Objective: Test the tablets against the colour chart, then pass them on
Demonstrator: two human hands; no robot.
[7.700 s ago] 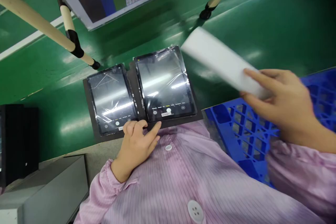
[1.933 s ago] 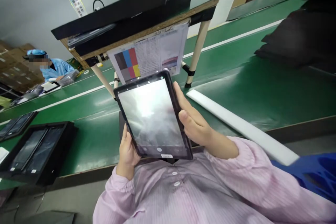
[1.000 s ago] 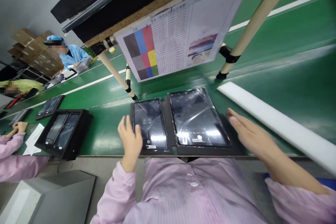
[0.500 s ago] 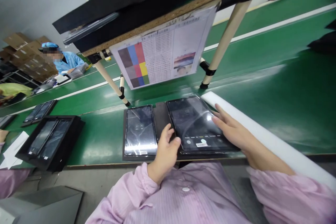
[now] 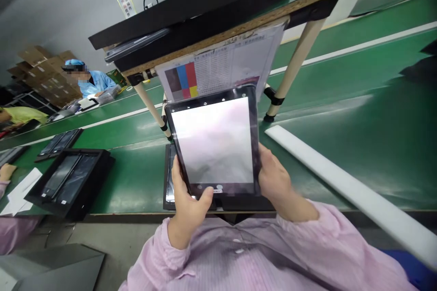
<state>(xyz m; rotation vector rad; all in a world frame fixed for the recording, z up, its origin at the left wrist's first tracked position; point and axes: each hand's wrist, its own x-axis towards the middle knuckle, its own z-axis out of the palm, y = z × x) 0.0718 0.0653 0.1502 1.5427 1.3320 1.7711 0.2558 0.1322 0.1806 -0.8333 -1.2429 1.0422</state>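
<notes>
A tablet with a bright whitish screen is held up and tilted in front of me, between both hands. My left hand grips its lower left corner, the thumb over the bottom edge near a small white label. My right hand closes on the lower right edge, its fingertips hidden behind the tablet. Partly covered by it, a second tablet lies on a dark tray at the bench's front edge.
A shelf on pipe legs stands behind, with a printed colour chart hanging from it. A white foam strip slants across the right. At left are a black box of tablets and white papers. Other people sit farther left.
The larger tablet has been lifted off the tray and tilted up, and both hands now grip it. Its dark screen has turned bright. It now hides part of the chart.
</notes>
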